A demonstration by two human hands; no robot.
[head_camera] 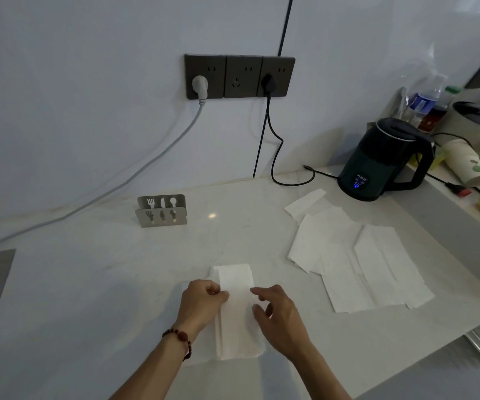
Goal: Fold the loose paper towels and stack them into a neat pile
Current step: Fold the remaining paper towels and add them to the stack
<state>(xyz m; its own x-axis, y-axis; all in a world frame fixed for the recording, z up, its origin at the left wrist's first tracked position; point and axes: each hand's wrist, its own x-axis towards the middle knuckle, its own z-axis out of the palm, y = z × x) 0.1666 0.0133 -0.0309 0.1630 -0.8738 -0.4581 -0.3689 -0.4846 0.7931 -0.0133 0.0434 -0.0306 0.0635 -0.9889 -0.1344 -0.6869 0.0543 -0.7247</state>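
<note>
Hands: left hand (201,300) pinches one folded towel (237,313); right hand (276,316) relaxed. Loose towels (357,264), count unclear.

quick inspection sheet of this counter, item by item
surface: pale marble counter, a glare spot.
job's things: folded paper towel under both hands; loose paper towels spread to the right.
clutter: metal napkin holder, kettle, paper cup, bottles.
hands: left hand pinches the towel's edge; right hand touches it, fingers relaxed.
cables: grey cable and black cable from wall sockets.
surroundings: white wall.
</note>
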